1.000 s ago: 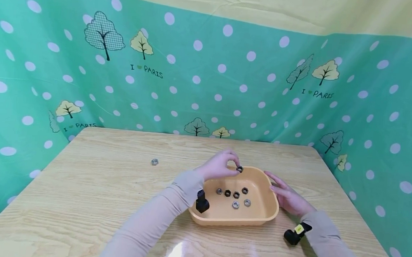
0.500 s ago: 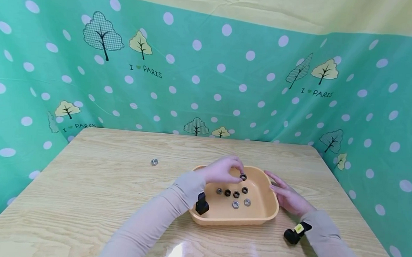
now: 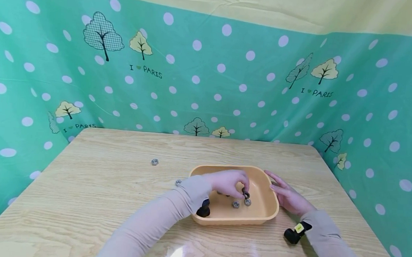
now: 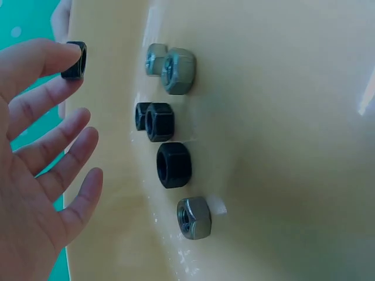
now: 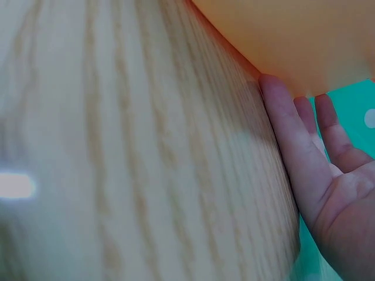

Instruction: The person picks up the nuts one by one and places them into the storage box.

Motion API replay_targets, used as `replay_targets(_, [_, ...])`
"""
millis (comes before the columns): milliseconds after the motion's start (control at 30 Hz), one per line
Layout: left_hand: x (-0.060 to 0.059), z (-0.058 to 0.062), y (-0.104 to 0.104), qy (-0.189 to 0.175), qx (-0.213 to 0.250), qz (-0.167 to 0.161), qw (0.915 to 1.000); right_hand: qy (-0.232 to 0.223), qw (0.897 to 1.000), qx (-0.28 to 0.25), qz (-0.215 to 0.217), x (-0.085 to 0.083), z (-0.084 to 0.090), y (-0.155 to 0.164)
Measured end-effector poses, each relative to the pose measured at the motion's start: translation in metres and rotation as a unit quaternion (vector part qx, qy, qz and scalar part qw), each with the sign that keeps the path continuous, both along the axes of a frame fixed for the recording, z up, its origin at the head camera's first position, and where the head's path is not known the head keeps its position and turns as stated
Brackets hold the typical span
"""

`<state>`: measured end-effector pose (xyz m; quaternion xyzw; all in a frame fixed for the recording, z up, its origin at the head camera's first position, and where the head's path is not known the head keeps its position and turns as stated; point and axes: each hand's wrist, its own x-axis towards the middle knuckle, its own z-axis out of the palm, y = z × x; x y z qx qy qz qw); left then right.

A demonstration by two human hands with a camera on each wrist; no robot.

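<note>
Between thumb and index finger, my left hand (image 3: 225,182) pinches a black hex nut (image 4: 81,60), low inside the peach plastic tub (image 3: 229,222). The other three fingers spread loosely in the left wrist view. On the tub floor lie several loose nuts: black ones (image 4: 174,165) in the middle of the group, silver ones (image 4: 179,71) at either end. In the head view my left hand covers some of them. My right hand (image 3: 290,197) rests against the tub's right side, its fingers extended along the outer wall in the right wrist view.
Two silver nuts lie outside the tub on the wooden table (image 3: 94,200): one nut (image 3: 154,162) toward the back left, another nut (image 3: 178,182) close to the left sleeve. A green dotted curtain (image 3: 208,82) hangs behind and along both sides.
My left hand has carried the black nut from over the tub's back rim down and forward among the other nuts. A silver nut has come into sight beside the sleeve. The right hand stays put.
</note>
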<state>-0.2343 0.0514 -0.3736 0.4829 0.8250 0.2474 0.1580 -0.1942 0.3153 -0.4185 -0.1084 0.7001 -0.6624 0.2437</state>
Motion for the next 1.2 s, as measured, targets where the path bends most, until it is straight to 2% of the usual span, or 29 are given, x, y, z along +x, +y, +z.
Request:
replay_targets(233, [0.003, -0.001, 0.008, 0.024, -0.009, -0.038, 0.9989, -0.001, 1.0, -0.007, -0.003, -0.001, 0.001, 0.0])
replay_targets(467, [0.004, -0.01, 0.021, 0.099, -0.028, -0.072, 0.9921, 0.002, 1.0, -0.011, 0.003, 0.0, 0.0, -0.001])
replay_targets(867, [0.006, -0.024, 0.028, 0.096, -0.051, -0.063, 0.9921, -0.003, 1.0, -0.004, -0.005, 0.001, -0.001, -0.002])
replay_targets(1200, [0.006, -0.026, 0.028, 0.118, -0.06, -0.057, 0.9896, -0.008, 1.0, 0.003, -0.015, 0.0, -0.004, -0.001])
